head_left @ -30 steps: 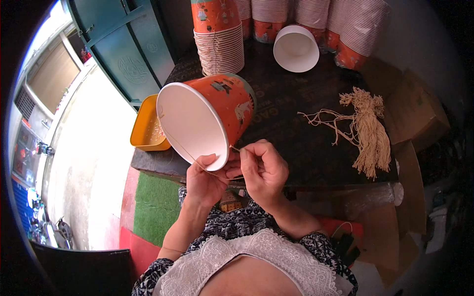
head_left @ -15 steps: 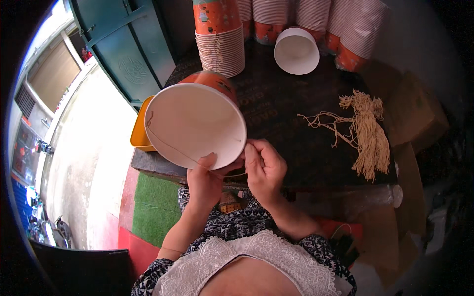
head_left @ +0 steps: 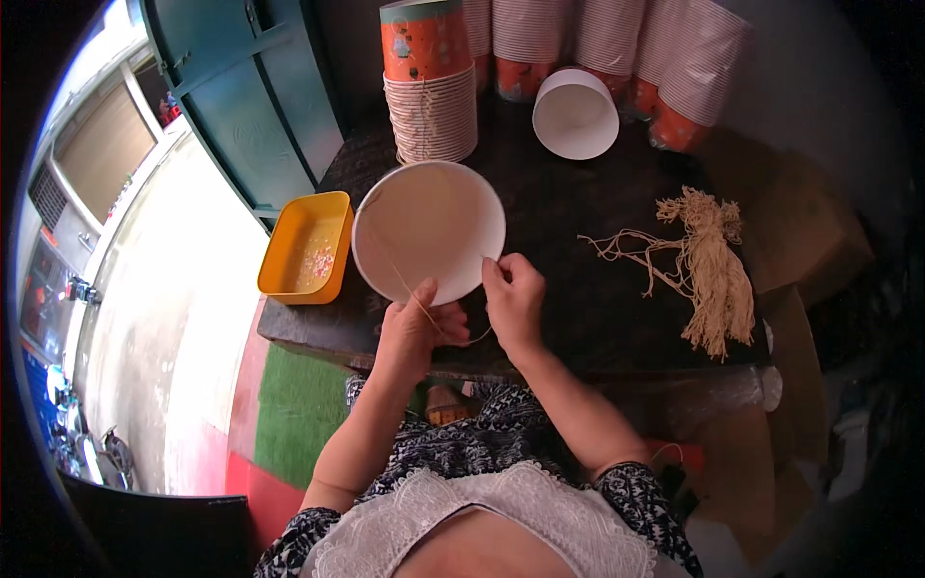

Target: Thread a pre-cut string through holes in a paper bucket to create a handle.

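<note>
A large white-lined paper bucket (head_left: 431, 226) is tilted on the table with its mouth facing me. My left hand (head_left: 412, 332) grips its near rim, the thumb lying inside and the fingers under the outer wall. A thin beige cord (head_left: 393, 263) runs from the bucket's upper left inner wall down across my left thumb. From there it loops below the rim toward my right hand (head_left: 515, 299), which is pinched at the right rim. The cord's tip between those fingers is too small to make out.
Left of the bucket stands a yellow tray (head_left: 279, 279) with small light bits in it. A bundle of beige cords (head_left: 715, 275) lies on the right. Behind are a stack of orange paper buckets (head_left: 429, 106), several wrapped stacks, and a single white bucket (head_left: 575, 114) on its side.
The bucket has gone from raised near me to lower and farther over the table, uncovering the yellow tray. My right hand has shifted up along the rim.
</note>
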The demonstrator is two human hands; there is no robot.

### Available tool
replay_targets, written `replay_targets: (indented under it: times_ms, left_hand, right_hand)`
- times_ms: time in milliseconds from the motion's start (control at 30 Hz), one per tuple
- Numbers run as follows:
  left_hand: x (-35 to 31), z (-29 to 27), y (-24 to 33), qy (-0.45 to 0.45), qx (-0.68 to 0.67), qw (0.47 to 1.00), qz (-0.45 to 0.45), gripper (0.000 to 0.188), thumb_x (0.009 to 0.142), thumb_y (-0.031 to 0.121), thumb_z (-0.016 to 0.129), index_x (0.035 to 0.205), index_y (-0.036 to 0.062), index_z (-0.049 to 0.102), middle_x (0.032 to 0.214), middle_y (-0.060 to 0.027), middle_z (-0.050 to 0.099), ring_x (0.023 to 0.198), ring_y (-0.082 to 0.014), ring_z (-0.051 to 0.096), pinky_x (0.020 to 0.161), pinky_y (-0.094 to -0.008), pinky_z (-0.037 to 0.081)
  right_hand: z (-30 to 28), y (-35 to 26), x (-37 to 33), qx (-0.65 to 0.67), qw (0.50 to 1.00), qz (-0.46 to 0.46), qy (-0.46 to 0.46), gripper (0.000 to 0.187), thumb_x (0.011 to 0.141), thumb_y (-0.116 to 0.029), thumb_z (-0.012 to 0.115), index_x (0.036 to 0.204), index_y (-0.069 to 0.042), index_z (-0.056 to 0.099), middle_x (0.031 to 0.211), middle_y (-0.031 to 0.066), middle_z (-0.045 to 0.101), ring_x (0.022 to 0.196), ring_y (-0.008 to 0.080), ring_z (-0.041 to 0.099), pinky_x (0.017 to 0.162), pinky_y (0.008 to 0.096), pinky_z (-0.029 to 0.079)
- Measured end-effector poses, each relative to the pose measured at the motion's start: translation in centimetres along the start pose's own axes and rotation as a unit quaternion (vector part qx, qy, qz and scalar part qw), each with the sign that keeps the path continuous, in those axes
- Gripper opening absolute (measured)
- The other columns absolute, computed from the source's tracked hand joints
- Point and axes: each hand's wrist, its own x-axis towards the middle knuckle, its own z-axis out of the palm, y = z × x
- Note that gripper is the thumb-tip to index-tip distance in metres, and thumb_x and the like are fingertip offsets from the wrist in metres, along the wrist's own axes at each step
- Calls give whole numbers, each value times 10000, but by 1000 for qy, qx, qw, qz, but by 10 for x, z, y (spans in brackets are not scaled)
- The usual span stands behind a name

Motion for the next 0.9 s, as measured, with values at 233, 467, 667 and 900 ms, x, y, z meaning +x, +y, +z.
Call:
replay_targets:
  times_ms: [233,467,667,900]
  left_hand:
    - [-6,5,10,-78,111,986,-93,484,850,449,595,678,-2,609,606,-135,623,474,-218,607,388,-298,478]
    - [16,33,31,-79,341,933,83,195,891,166,567,805,1,628,616,-67,601,475,-117,539,424,-226,379]
    - [103,-9,-7,14,509,838,195,186,825,157,592,905,-9,616,720,-120,635,637,-199,616,588,-325,486]
    - [109,20,3,35,469,871,141,183,784,200,637,809,19,632,712,-96,642,650,-169,614,579,-304,480]
  right_hand:
    - [-2,12,16,-68,998,-16,-8,217,827,-143,603,706,32,561,609,143,571,533,232,551,511,355,419]
    - [2,34,45,-116,978,118,-124,186,819,-144,609,760,32,606,674,163,616,611,254,598,580,379,449]
    - [12,22,50,-29,971,167,-169,63,824,-62,555,773,-26,548,590,19,483,414,90,407,333,250,254]
    - [7,21,63,-37,960,193,-198,90,847,-61,522,777,-13,552,603,43,505,393,93,390,324,254,239]
